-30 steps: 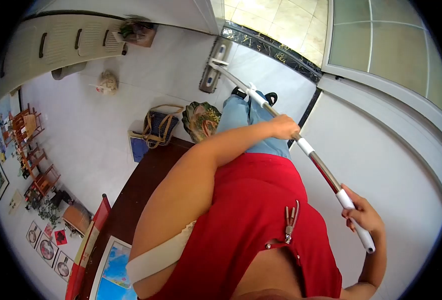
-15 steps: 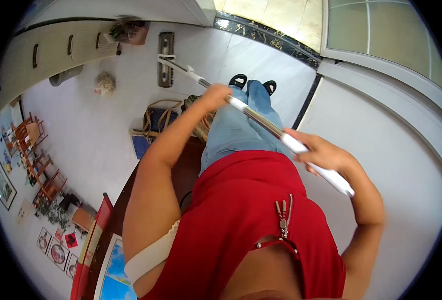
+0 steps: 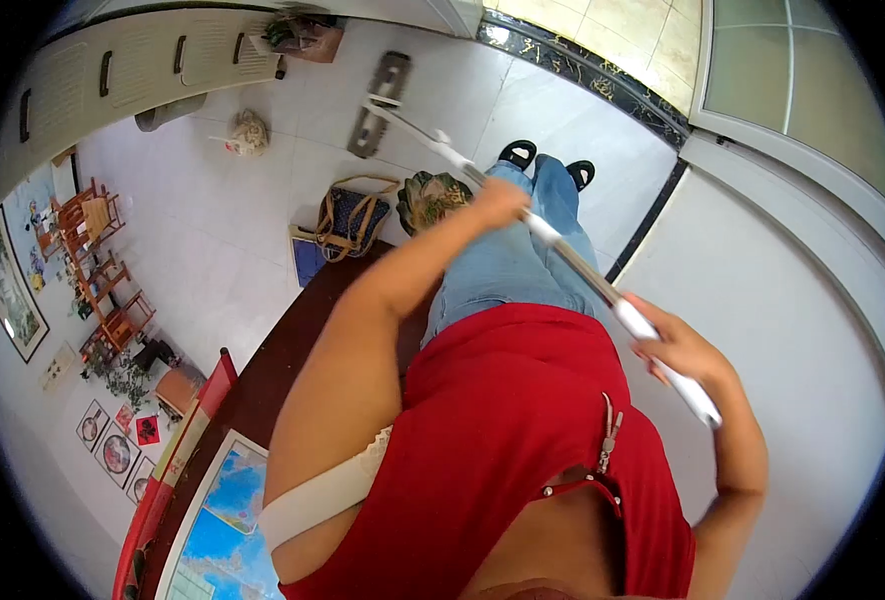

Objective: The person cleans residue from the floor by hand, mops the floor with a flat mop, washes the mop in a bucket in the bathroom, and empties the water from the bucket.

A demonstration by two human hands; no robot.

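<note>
Holding a flat mop [image 3: 543, 228] slantwise across the body, the person stands at the far middle of the head view. Left hand [image 3: 503, 203]: grip closed, fingers wrapped around the pole [image 3: 591, 272] partway along. Right hand [image 3: 681, 345]: grip closed around the white handle [image 3: 668, 365], whose end projects past the fist, near the right forearm. Mop head [image 3: 380, 105]: over the floor [image 3: 223, 230], far and left of the sandals [image 3: 518, 153]; blurred, so firm contact cannot be confirmed.

Margins: floor tiles extend between the mop head and the plastic bag [image 3: 249, 133] to its left. Cabinets [image 3: 153, 65] bound the far left, a dark marbled threshold [image 3: 588, 77] the far right, and a white panel [image 3: 763, 310] the right. Nearer than the mop head lie a leaf-patterned basin [image 3: 425, 198] and a handbag [image 3: 348, 222], just beyond the edge of the dark desk [image 3: 308, 335].
</note>
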